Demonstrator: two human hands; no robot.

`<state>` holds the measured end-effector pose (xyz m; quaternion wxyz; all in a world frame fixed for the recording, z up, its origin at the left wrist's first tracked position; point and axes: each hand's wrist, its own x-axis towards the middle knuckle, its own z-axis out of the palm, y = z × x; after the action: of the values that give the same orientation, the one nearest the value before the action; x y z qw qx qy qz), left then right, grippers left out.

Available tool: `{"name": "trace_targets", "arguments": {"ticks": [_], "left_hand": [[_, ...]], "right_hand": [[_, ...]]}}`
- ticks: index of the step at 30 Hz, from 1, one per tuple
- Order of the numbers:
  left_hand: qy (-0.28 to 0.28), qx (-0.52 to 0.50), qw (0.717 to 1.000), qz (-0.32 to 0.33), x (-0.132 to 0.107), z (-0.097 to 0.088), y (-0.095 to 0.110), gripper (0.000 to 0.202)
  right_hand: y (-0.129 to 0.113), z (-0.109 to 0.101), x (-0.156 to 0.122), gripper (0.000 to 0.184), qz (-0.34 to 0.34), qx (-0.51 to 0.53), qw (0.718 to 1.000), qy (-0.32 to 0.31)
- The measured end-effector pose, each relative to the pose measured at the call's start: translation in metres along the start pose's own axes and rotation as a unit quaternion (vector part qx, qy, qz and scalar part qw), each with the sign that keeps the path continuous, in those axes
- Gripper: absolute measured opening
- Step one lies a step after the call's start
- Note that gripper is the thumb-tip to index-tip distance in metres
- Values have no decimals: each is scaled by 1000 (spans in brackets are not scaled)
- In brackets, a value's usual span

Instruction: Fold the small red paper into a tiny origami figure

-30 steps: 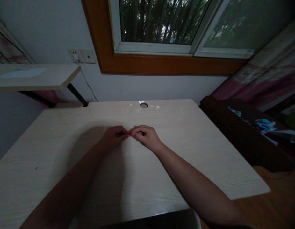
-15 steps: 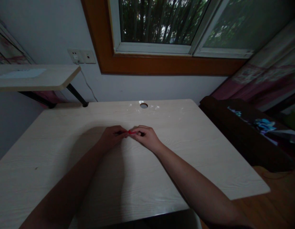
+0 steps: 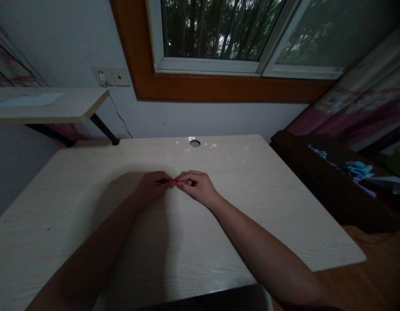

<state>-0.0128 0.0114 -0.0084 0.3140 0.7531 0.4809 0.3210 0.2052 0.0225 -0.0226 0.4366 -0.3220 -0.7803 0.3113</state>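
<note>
Over the middle of the pale wood-grain table [image 3: 239, 233], a small thin red item [image 3: 176, 180] stretches between my two hands. It looks like a bit of red string or ribbon, but it is too small to tell the kind. My left hand [image 3: 154, 183] pinches its left end between thumb and fingers. On the other side, my right hand [image 3: 197, 185] pinches the right end, with its fingers curled. The fingertips of both hands almost meet, and they hide most of the red item.
A raised shelf [image 3: 86, 106] on black legs stands at the back left, below a wall socket [image 3: 111, 77] with a white cord. A round cable hole [image 3: 195, 143] lies near the table's back edge. Right of the table is a dark brown bench-like piece [image 3: 316, 172] with blue items.
Almost nothing differs. My fingertips and the red item have shifted very slightly; both hands keep their pinch.
</note>
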Motion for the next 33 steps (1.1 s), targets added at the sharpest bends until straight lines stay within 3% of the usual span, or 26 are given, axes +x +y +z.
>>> {"name": "trace_targets", "arguments": {"ticks": [24, 30, 33], "left_hand": [[37, -6, 999, 26, 1, 1, -4, 16], [79, -6, 996, 48, 1, 2, -6, 15], [74, 0, 996, 55, 1, 2, -7, 14]], "right_hand": [[-2, 1, 1, 9, 30, 20, 999, 14], [-6, -1, 1, 10, 19, 12, 998, 53], [-7, -1, 1, 10, 10, 13, 998, 56]]}}
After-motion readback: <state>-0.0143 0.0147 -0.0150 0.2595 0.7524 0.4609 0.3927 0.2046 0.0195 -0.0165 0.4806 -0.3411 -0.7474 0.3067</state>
